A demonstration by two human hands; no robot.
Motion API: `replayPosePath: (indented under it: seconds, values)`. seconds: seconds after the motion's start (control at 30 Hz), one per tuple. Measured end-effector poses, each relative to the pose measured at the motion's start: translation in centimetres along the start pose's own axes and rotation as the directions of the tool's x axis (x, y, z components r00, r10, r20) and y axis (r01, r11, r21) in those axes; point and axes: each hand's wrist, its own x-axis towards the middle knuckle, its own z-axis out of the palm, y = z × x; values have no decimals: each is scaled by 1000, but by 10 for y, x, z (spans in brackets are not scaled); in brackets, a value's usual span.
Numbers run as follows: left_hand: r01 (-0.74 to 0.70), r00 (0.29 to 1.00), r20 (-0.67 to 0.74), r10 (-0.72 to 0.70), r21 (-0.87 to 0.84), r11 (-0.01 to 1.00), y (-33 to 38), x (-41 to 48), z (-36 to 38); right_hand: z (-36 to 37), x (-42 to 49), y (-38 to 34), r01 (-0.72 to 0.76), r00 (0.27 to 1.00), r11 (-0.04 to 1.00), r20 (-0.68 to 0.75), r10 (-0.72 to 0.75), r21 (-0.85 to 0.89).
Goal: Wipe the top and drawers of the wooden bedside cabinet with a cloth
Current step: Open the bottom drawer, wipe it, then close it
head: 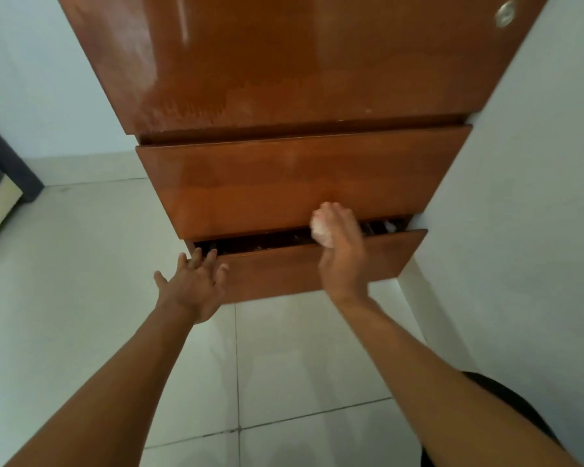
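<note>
Against the wall [520, 214], the stiff cabinet [300, 62] has its lower drawer [284, 274] slightly open under the shut upper drawer [250, 183], at whose lower edge the right grip [343, 257] grasps the soft, light cloth [321, 230], probably best kept bunched, while the left grip [194, 284] is released at the open rim and a small disc [504, 13] obstructs the top.

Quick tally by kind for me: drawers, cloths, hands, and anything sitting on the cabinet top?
Drawers: 2 (upper drawer, lower drawer)
Cloths: 1 (cloth)
Hands: 2 (left hand, right hand)
Items on cabinet top: 1 (round metal piece)
Total: 6
</note>
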Motion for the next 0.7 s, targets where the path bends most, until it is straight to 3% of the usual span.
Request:
replayPosePath:
  seconds: [0.1, 0.2, 0.37, 0.57, 0.7]
  values:
    - [-11, 999, -40, 10, -24, 1000, -3, 2, 4, 51, -40, -31, 290, 936, 938, 262, -236, -191]
    - [-51, 988, -146, 47, -22, 998, -7, 2, 16, 84, -70, -19, 377, 880, 877, 411, -240, -296]
    - [-126, 895, -428, 125, 25, 992, -14, 1, 59, 103, -72, 13, 454, 878, 820, 331, -346, -349]
    - [-123, 798, -589, 128, 48, 991, -16, 20, 99, 100, -63, 52, 434, 900, 814, 224, -374, -386]
    - [-150, 759, -631, 159, 68, 986, -21, 24, 104, 87, -56, 65, 344, 939, 847, 159, -305, -406]
